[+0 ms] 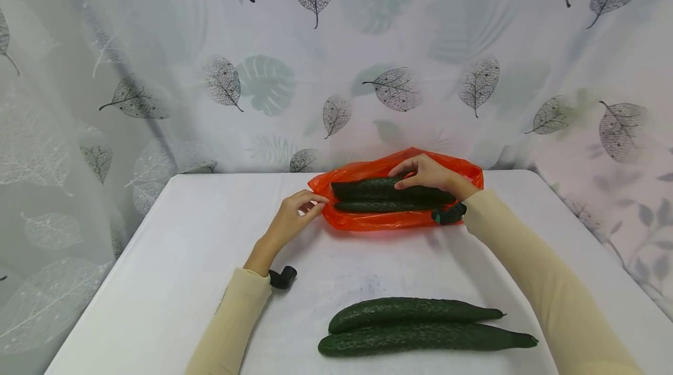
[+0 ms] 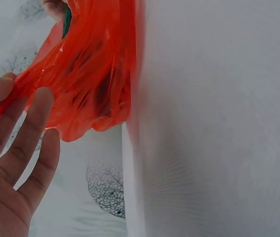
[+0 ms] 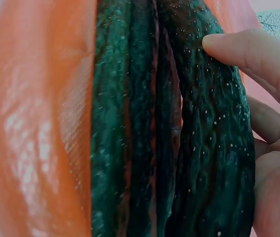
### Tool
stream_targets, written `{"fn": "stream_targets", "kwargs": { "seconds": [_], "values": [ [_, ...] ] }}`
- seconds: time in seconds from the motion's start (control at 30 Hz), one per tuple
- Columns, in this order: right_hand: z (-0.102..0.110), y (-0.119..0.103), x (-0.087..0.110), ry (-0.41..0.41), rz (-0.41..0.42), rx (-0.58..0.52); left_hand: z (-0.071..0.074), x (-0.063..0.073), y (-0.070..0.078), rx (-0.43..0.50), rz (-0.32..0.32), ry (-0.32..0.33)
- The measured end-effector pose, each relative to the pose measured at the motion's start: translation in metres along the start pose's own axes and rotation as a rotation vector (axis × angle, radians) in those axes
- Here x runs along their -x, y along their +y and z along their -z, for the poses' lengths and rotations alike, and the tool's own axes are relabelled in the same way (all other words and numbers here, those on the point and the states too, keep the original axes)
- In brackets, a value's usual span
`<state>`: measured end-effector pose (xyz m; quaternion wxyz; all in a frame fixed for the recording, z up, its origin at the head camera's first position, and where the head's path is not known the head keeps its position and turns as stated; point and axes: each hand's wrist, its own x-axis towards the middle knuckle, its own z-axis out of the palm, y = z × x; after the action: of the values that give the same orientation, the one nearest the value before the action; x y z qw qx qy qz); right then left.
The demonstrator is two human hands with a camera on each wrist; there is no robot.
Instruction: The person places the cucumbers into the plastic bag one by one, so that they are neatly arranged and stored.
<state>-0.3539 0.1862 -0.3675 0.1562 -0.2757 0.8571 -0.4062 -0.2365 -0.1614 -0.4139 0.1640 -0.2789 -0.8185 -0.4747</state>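
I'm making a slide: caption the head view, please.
Left hand pinches a red bag; right hand grips a cucumber inside it.

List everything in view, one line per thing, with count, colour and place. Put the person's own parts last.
Loose cucumbers: two, dark green, side by side on the near part of the table.
Bagged cucumbers: at least two, dark green, lying in the bag.
Plastic bag: one, red-orange, at the table's far edge.
Table: one, white, under the bag and loose cucumbers.
Leaf-printed backdrop: pieces uncountable, pale with dark and green leaves, behind the table.
Wrist devices: two, dark, one at each wrist.
Sleeves: two, cream, on the forearms.
Left hand: one, bare, pinching the bag's left end.
Right hand: one, bare, holding a bagged cucumber.
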Motion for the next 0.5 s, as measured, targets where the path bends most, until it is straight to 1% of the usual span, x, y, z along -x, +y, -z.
{"fn": "stream_targets", "kwargs": {
  "seconds": [0.1,0.27,0.5],
  "values": [
    [0.002,0.000,-0.006,0.003,-0.006,-0.014,0.000,0.000,0.000,-0.001,0.007,-0.003],
    [0.003,-0.002,-0.013,-0.014,-0.023,-0.004,0.001,0.000,0.000,-0.003,0.005,-0.006],
    [-0.001,0.002,-0.015,-0.035,-0.054,0.005,0.001,-0.001,0.000,0.003,0.009,-0.010]
  ]
}}
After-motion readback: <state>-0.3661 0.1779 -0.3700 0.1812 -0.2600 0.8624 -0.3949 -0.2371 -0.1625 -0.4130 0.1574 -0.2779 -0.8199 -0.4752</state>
